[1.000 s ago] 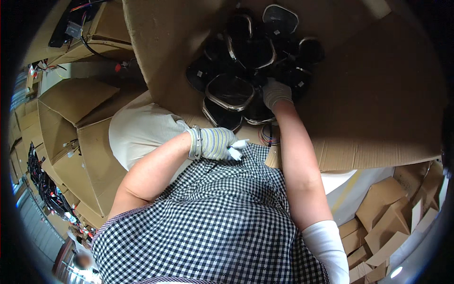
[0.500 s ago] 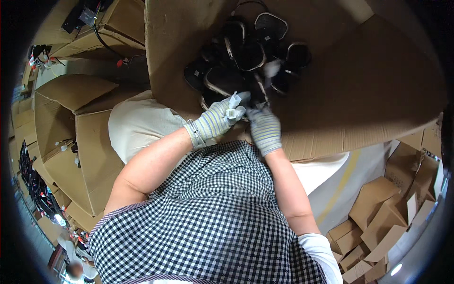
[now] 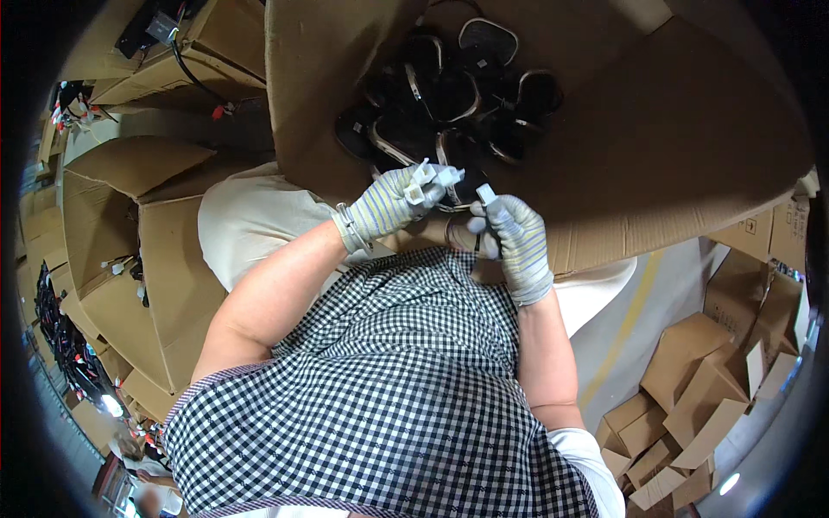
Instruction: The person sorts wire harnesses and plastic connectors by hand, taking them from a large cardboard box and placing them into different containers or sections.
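Several white plastic connectors [image 3: 423, 175] stick out between the thumb and fingers of my left hand [image 3: 385, 205], which is closed on them. My right hand [image 3: 516, 240] pinches one more white connector [image 3: 486, 193], a dark cable running down from it beneath the fingers. Both hands wear striped knit gloves and are held a little apart in front of my apron. Just beyond them lies a pile of black rounded parts with shiny metallic rims [image 3: 449, 91], inside a large open cardboard box [image 3: 656, 164]. My fingers partly hide the nearest parts.
At the left stands an open carton [image 3: 164, 285] with some connectors inside. Another box with a black cable [image 3: 197, 79] is at the upper left, and bundled black wiring [image 3: 65, 328] lies farther left. Flattened cardboard [image 3: 691, 388] is heaped at the lower right, near a yellow floor line [image 3: 617, 345].
My right hand has drawn back toward me and to the right, away from the pile, and now shows a white connector upright in its fingers. The left hand has barely shifted.
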The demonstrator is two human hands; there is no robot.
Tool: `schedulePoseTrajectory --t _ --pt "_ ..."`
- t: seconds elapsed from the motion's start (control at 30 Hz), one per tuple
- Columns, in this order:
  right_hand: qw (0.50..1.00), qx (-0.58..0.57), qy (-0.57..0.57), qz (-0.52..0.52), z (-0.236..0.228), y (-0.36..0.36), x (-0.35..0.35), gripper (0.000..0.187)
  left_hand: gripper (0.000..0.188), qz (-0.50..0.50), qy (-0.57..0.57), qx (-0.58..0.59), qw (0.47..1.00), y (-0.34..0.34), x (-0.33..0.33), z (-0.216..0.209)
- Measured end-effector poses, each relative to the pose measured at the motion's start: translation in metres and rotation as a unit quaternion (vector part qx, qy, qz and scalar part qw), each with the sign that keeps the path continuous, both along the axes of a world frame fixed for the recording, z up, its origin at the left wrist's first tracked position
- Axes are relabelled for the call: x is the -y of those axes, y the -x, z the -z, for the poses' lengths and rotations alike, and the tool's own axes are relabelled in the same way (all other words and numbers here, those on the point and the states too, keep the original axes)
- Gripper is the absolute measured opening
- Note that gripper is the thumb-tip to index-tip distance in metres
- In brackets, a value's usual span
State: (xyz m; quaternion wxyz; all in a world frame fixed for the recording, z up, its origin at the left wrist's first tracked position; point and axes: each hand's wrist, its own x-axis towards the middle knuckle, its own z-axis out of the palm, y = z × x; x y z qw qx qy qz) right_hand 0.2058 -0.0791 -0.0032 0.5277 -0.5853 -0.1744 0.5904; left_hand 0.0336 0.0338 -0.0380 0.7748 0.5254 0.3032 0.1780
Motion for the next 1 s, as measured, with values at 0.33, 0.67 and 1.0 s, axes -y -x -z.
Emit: schedulePoseTrajectory --t 0.33,0.67,1.0 --pt "0.969 -0.232 0.073 0.031 0.022 0.015 0.003 0.027 0.035 0.017 -0.409 -0.129 0.903 0.003 0.010 0.008" --pt "0.943 -0.317 0.096 -0.043 0.044 0.010 0.011 0.025 0.042 0.186 -0.484 -0.200 0.831 0.009 0.003 -0.007" --pt "0.965 0.212 -0.152 -0.018 0.102 -0.014 -0.025 0.018 0.015 0.405 -0.235 -0.334 0.818 -0.003 -0.010 -0.018"
